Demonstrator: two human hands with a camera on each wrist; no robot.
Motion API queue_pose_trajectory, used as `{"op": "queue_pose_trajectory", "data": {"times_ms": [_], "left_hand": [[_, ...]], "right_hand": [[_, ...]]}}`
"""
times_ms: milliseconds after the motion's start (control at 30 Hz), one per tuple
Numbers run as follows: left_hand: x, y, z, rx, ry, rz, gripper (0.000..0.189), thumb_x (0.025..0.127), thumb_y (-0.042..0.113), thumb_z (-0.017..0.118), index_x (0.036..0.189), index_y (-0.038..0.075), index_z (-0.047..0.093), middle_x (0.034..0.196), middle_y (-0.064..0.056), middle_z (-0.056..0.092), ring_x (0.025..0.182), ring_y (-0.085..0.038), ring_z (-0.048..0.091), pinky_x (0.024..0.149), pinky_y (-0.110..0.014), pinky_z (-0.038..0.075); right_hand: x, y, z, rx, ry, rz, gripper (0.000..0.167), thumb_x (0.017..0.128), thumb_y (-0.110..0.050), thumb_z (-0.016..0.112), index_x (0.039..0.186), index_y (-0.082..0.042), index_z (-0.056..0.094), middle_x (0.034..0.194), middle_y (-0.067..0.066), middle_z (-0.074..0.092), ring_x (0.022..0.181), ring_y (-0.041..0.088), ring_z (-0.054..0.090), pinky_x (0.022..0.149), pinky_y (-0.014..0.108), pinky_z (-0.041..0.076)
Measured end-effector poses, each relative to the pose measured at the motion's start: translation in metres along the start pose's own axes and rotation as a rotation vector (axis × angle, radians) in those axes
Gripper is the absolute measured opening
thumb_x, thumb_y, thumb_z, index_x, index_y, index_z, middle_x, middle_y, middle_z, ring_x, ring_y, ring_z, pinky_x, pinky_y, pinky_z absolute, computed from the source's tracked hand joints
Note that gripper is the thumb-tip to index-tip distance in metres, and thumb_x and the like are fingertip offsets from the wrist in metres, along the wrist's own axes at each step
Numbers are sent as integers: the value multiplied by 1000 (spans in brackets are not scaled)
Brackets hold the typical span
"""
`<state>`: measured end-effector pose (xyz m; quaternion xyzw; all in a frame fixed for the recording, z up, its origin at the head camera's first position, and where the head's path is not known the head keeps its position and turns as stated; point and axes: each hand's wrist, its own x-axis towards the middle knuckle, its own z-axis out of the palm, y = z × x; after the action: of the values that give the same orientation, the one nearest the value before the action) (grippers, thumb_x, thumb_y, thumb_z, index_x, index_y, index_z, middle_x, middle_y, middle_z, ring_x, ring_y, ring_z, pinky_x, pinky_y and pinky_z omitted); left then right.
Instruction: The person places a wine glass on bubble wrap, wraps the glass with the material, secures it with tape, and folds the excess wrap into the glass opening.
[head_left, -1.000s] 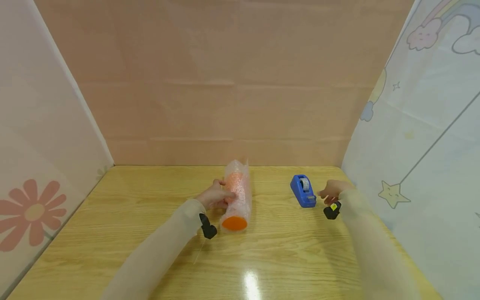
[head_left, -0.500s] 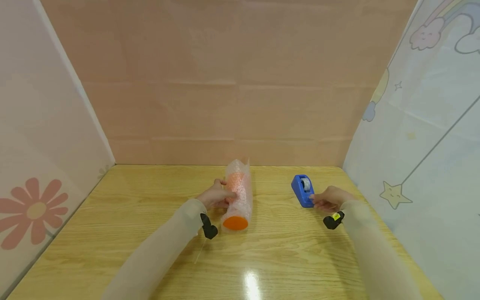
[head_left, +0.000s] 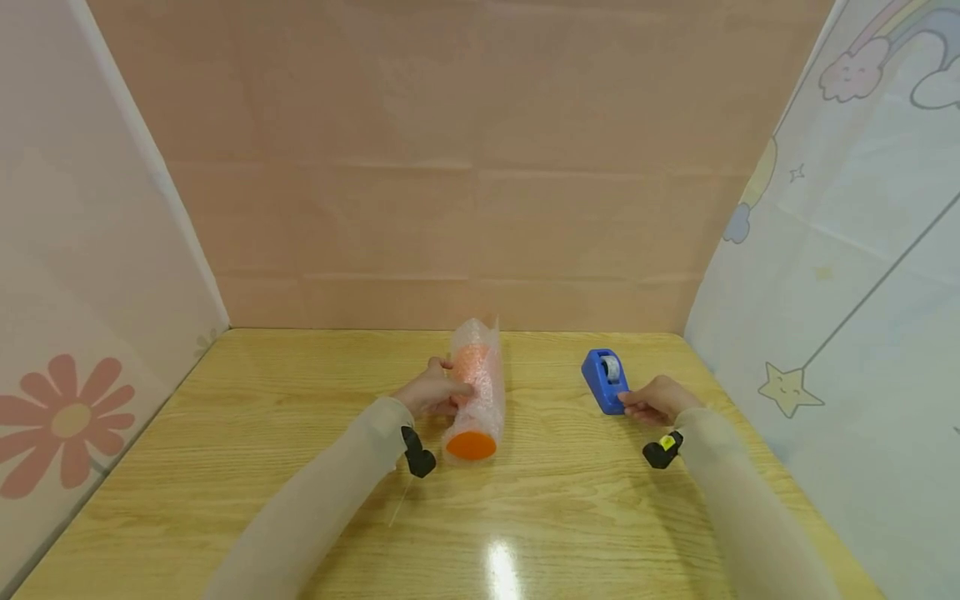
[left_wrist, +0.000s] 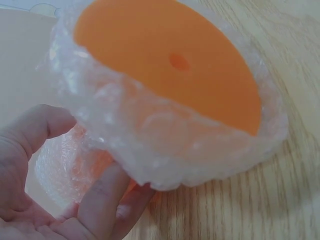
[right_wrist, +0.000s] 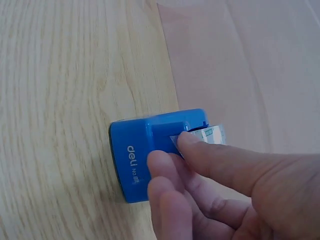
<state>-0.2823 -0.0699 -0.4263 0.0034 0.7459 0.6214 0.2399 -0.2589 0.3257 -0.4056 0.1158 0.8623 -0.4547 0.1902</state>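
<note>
An orange cylinder rolled in clear bubble wrap (head_left: 489,392) lies lengthwise on the table, its flat orange end (left_wrist: 170,60) facing me. From the left side my left hand (head_left: 431,392) grips it, thumb on top and fingers against its side. Over to the right sits a blue tape dispenser (head_left: 602,387) with a roll of tape (head_left: 612,368) in it. At the dispenser's near end my right hand (head_left: 654,397) pinches the end of the clear tape (right_wrist: 173,143) between thumb and forefinger. Its other fingers curl in front of the dispenser's lettered face.
The wooden table (head_left: 570,500) ends at a tan backdrop (head_left: 465,250). White patterned sheets stand on both sides, the right one (head_left: 847,250) fairly near my right arm. A thin pale strip (head_left: 400,504) shows below my left wrist.
My right hand has moved left to the dispenser and now pinches the tape end. The left hand keeps its grip on the wrapped cylinder, and the dispenser stays put.
</note>
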Motion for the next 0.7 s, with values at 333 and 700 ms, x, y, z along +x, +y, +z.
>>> {"op": "queue_pose_trajectory", "data": {"times_ms": [333,700], "left_hand": [[2,1,0,-13,-3,-3,80,84,14,74,138,10,14,91,-11,53,61,-17,56,62,-25,54],[1,1,1,4,5,-9,82,84,16,75,140,10,15,96,-11,52,62,-17,56,65,-26,55]], "right_hand": [[-2,4,3,131,-35,-16,30,96,-19,62,101,11,66,69,0,70,54,2,61,57,16,52],[-2,6,8,183,-38,-6,28,97,-17,60,102,11,63,67,-2,66,52,0,58,56,15,52]]}}
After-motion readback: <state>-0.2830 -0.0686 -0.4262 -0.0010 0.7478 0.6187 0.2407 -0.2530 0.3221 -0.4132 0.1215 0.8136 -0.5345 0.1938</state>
